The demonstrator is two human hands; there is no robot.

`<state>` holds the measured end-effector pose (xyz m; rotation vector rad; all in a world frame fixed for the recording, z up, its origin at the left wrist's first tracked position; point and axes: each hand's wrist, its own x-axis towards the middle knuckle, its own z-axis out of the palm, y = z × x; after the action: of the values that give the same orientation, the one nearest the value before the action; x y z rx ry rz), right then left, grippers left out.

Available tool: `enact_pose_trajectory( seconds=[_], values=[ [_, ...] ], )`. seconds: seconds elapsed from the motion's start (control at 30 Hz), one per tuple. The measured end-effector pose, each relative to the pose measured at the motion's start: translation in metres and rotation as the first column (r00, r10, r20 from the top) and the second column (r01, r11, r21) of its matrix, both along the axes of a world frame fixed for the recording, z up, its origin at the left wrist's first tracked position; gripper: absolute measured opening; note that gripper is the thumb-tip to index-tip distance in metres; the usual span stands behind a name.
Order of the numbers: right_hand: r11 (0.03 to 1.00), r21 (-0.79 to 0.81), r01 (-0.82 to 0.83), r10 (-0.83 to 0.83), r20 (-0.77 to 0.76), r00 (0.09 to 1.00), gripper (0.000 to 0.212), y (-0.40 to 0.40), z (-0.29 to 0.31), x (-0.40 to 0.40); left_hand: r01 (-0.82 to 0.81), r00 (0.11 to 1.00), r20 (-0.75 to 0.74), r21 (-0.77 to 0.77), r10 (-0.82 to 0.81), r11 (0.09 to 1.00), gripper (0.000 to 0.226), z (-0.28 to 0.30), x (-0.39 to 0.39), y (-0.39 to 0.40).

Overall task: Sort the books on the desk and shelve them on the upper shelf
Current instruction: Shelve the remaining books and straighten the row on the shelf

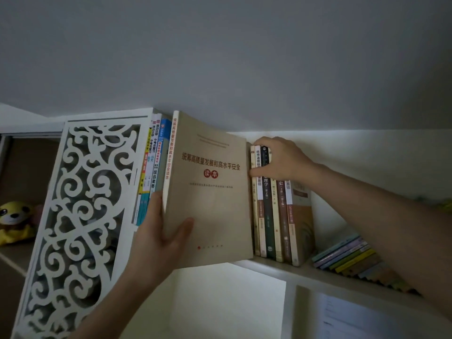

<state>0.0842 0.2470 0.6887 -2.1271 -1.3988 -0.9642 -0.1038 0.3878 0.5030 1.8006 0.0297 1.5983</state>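
Observation:
My left hand (161, 238) grips the lower spine edge of a large beige book (210, 199) with a red round mark on its cover, thumb across the front. The book stands upright on the upper shelf (288, 266), partly pushed into a gap. To its left stand several colourful books (154, 162). To its right is a row of several thin upright books (274, 216). My right hand (281, 160) reaches in from the right and grips the tops of that row, fingers curled over them.
A white carved fretwork side panel (80, 209) closes the shelf's left end. A yellow plush toy (16, 222) sits in a compartment further left. A stack of thin pastel books (352, 258) lies flat on the shelf at right. The ceiling is close above.

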Motion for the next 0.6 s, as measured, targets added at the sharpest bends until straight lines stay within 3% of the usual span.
enact_pose_trajectory(
  seconds=[0.27,0.4,0.6],
  values=[
    [0.997,0.071,0.002,-0.005,0.041,0.999,0.059,-0.012,-0.004,0.004,0.145,0.989,-0.038,0.053,-0.143,0.988,0.049,0.018,-0.006,0.007],
    [0.993,0.121,-0.008,0.001,0.06,0.998,0.057,-0.021,-0.007,0.008,0.153,0.987,-0.051,0.056,-0.15,0.987,0.043,0.028,-0.004,0.008],
    [0.989,0.147,-0.012,0.001,0.074,0.997,0.057,-0.031,-0.008,0.011,0.117,0.983,-0.151,0.048,-0.109,0.992,0.051,0.039,-0.001,0.01]
  ],
)
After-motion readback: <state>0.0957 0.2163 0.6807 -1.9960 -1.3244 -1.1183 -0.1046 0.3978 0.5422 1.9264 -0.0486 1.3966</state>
